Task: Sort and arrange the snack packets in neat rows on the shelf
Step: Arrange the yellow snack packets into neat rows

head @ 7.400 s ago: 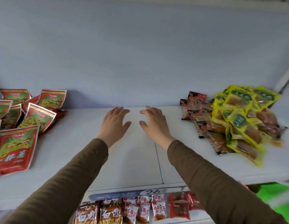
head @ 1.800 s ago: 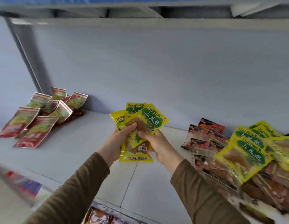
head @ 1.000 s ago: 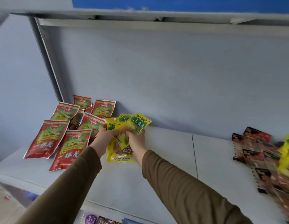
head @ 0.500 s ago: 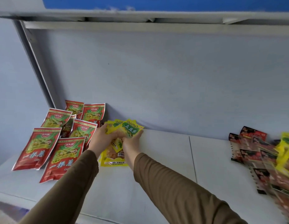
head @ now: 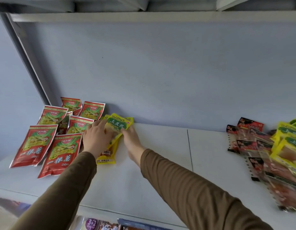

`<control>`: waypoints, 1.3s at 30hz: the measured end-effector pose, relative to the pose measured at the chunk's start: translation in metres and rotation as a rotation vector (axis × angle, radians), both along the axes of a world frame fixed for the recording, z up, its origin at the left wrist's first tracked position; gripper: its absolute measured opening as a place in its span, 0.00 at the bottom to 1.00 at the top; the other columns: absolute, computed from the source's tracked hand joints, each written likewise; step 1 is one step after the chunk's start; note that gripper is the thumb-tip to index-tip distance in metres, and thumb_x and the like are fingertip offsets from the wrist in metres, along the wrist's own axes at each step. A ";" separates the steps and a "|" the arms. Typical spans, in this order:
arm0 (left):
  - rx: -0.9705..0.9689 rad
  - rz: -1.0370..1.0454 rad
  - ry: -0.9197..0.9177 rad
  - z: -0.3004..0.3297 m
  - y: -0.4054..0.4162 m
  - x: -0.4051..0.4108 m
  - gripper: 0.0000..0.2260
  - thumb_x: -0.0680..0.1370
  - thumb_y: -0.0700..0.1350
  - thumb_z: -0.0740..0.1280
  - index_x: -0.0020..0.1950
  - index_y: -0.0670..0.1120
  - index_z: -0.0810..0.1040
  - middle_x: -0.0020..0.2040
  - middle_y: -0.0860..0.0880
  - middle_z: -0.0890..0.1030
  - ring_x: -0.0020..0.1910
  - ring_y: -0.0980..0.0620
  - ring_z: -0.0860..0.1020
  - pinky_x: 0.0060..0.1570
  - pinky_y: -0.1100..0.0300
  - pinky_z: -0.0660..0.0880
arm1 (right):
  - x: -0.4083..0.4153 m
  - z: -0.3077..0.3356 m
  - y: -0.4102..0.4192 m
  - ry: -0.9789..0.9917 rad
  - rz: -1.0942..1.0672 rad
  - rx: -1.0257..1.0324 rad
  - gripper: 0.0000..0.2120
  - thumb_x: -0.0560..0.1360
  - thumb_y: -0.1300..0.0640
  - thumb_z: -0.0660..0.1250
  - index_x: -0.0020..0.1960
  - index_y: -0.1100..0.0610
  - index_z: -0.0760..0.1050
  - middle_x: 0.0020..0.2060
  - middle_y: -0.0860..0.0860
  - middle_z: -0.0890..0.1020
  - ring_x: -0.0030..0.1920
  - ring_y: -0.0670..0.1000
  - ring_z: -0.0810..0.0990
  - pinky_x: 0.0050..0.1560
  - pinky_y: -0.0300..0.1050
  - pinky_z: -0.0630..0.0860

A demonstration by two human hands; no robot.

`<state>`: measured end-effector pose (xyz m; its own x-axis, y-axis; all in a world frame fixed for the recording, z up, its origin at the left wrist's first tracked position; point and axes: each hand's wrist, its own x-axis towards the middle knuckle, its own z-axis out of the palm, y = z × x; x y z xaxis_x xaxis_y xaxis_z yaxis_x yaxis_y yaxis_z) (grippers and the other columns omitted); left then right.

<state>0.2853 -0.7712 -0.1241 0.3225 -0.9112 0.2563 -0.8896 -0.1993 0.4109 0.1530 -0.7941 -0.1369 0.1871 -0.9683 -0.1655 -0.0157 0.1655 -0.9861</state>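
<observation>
Brown sleeves (head: 185, 185) reaching in from the near edge, one from the left, one from the right, both angled toward the far left of the white shelf (head: 160, 163). Below the shelf lip, blurred packets on a lower level (head: 101, 224).

Further in, left hand (head: 96, 138) laid over the left side of the yellow packet stack (head: 116, 128), fingers spread and slightly bent, pressing on the packets; fingertips reaching the top packet's left edge. Right hand (head: 131, 138) against the right side of the same stack, thumb and fingers pinching the lower right corner of the top yellow packet with the green label. Stack resting on the shelf, fanned, lower end of a bottom packet showing near the left wrist, upper end close to the back wall (head: 160, 72).

Just left of the stack, red packets (head: 61, 151) lying in loose overlapping rows, the two nearest ones flat and side by side, the farther ones propped toward the back corner; one red packet touching or nearly touching the left hand.

Well apart, at the far right of the shelf, dark red-and-black packets (head: 246, 138) in a jumbled heap, with more yellow packets (head: 286, 146) piled on top at the right edge, blurred.
</observation>
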 end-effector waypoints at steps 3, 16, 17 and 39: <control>-0.063 -0.092 -0.012 0.002 -0.004 -0.019 0.27 0.80 0.53 0.68 0.78 0.49 0.70 0.79 0.45 0.68 0.77 0.40 0.63 0.74 0.44 0.61 | -0.034 0.013 0.006 0.149 0.012 -0.161 0.27 0.81 0.56 0.63 0.78 0.50 0.63 0.70 0.49 0.75 0.68 0.53 0.74 0.65 0.46 0.70; -0.126 -0.572 -0.078 0.000 -0.011 -0.218 0.28 0.80 0.52 0.70 0.79 0.49 0.68 0.82 0.45 0.62 0.82 0.44 0.54 0.79 0.46 0.55 | -0.277 0.033 0.052 1.120 -0.109 -0.635 0.28 0.82 0.52 0.62 0.80 0.53 0.59 0.81 0.52 0.57 0.81 0.55 0.53 0.79 0.51 0.51; -0.121 -0.598 -0.083 0.000 -0.008 -0.238 0.28 0.80 0.53 0.69 0.79 0.49 0.67 0.82 0.46 0.61 0.83 0.45 0.53 0.80 0.46 0.55 | -0.297 0.034 0.057 1.147 -0.129 -0.636 0.28 0.82 0.52 0.62 0.80 0.53 0.60 0.81 0.52 0.58 0.81 0.55 0.54 0.79 0.52 0.51; -0.050 -0.765 0.011 0.010 0.050 -0.569 0.26 0.80 0.49 0.70 0.77 0.48 0.70 0.78 0.48 0.69 0.79 0.46 0.60 0.79 0.48 0.57 | -0.647 0.020 0.107 1.163 -0.235 -0.596 0.24 0.81 0.48 0.65 0.75 0.53 0.69 0.72 0.50 0.72 0.75 0.55 0.64 0.75 0.55 0.63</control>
